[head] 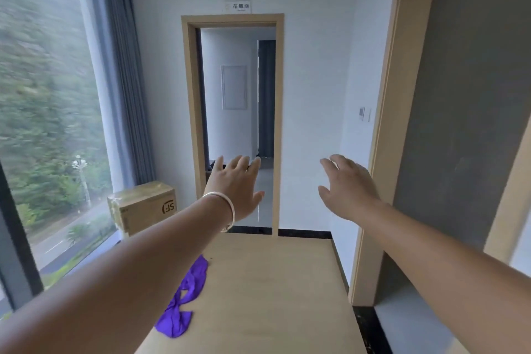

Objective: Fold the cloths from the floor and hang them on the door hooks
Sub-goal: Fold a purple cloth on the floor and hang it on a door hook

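At chest height over the wooden counter (273, 282), both arms reach forward: left hand (234, 184) released, fingers spread, holding nothing, bracelet (227, 205) on its wrist; right hand (346, 185) likewise released and empty. Purple cloth (184, 296) lies crumpled on the counter's left edge, below the left forearm. Cardboard box (142, 207) sits by the window (43, 123); open doorway (238, 123) straight ahead.

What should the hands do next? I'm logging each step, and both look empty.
Probably lower the left hand to the purple cloth and take it in a grip. Both hands, the right hand too, are raised, open and holding nothing, while the cloth lies crumpled and unfolded on the wooden surface beneath the left forearm.
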`<state>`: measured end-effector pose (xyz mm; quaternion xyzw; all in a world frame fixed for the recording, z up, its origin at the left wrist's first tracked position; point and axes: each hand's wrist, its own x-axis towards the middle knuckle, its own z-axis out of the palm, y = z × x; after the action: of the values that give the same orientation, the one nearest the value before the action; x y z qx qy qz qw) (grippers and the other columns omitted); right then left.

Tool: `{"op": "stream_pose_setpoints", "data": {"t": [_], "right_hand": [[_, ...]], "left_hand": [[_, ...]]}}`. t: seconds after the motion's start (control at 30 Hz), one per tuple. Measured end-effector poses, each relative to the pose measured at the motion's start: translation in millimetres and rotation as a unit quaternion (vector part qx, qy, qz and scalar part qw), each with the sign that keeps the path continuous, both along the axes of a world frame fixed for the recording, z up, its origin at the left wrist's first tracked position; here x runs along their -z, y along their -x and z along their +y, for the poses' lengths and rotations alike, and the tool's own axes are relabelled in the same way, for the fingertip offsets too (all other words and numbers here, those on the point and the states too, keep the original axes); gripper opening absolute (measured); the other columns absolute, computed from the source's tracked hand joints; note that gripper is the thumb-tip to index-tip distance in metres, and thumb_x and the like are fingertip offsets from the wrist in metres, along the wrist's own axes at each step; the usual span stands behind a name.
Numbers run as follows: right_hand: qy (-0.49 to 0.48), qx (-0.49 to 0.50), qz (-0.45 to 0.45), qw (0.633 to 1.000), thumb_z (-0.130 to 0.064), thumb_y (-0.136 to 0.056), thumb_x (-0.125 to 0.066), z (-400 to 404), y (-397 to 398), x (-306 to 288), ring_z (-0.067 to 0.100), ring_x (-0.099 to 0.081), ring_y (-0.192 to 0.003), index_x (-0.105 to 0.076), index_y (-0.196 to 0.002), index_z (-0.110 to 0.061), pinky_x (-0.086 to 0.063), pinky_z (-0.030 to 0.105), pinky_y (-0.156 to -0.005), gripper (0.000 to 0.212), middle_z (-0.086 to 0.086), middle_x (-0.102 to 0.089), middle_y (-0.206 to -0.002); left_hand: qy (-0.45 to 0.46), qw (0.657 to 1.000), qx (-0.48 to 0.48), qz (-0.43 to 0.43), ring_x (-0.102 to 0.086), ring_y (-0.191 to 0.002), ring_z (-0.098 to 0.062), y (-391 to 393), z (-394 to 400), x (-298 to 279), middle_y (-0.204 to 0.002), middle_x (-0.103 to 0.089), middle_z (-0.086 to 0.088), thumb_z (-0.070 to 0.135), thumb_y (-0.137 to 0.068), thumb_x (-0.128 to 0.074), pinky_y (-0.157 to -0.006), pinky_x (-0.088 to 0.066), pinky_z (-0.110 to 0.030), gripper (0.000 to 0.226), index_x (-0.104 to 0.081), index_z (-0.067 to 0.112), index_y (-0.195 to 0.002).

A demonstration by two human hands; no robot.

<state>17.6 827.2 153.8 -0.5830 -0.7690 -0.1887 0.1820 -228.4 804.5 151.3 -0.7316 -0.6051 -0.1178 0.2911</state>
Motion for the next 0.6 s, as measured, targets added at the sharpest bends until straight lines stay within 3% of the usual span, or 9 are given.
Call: {"op": "stream_pose_setpoints", "data": {"t": [0.6], "right_hand": [[0.002, 0.050, -0.018, 0.999, -0.036, -0.094, -0.044, 220, 18, -16, 0.022, -0.033, -0.134, -0.028, -0.146, -0.018, -0.030, 0.036, -0.107, 0.057, 0.002, -0.029, -0.151]], "left_hand": [[-0.006, 0.999, 0.050, -0.010, -0.028, -0.141, -0.025, 13, 247, -8, -0.149, -0.036, -0.003, 0.057, -0.093, -0.039, -0.116, -0.017, -0.053, 0.070, -0.020, 0.019, -0.148]]}}
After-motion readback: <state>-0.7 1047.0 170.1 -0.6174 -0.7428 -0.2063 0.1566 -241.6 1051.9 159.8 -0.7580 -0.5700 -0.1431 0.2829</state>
